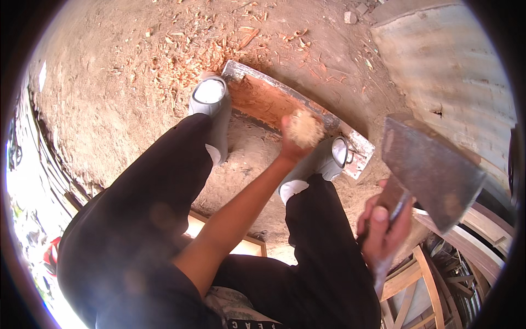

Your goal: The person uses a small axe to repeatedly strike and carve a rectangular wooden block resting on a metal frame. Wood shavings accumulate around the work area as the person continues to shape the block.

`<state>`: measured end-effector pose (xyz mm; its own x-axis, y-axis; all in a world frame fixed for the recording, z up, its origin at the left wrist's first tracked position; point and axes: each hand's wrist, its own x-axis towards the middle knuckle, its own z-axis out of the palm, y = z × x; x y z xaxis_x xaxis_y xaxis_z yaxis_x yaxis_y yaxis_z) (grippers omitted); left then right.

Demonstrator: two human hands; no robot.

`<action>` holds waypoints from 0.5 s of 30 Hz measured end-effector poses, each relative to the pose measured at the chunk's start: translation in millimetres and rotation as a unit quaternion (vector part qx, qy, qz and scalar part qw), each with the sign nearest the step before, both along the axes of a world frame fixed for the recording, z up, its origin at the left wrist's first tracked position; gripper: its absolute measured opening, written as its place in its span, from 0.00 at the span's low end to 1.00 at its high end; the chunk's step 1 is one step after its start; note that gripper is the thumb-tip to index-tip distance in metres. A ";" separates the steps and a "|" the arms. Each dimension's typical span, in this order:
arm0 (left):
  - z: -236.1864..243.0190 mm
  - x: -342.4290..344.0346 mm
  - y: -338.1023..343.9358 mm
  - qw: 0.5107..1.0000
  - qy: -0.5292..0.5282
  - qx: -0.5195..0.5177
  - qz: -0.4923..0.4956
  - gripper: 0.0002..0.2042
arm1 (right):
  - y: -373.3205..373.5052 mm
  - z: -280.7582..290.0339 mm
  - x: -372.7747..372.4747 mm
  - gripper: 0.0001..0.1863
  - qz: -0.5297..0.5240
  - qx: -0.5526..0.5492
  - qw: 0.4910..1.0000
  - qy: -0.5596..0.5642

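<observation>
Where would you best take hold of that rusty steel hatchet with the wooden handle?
Probably by the wooden handle, from below and behind the rusty steel hatchet, as the right hand grips it: the broad head sits up top, its sharp edge facing away.

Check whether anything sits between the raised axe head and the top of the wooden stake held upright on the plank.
Nothing visible does. The axe in the right hand is raised off to the side; the left hand grips the wooden stake just below its frayed top, above the plank, close to the strike path.
</observation>
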<state>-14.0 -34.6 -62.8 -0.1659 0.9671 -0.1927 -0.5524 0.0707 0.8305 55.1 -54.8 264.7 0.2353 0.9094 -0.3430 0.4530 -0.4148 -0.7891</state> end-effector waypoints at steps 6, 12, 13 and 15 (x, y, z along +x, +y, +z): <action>72.1 -14.8 30.2 0.981 0.145 0.117 -0.051 0.12 | 25.1 -21.0 24.7 0.22 0.231 -0.137 0.951 -0.155; 71.8 4.4 21.7 0.935 0.296 0.161 -0.110 0.11 | -15.8 -30.7 18.2 0.22 -0.047 -0.037 0.998 -0.004; 76.8 4.2 22.1 0.950 0.258 0.143 -0.101 0.10 | -19.0 -48.4 38.5 0.21 0.117 -0.047 0.984 -0.129; 70.1 9.0 17.7 0.944 0.278 0.154 -0.086 0.08 | -14.4 -50.6 41.0 0.19 0.146 -0.082 0.971 -0.169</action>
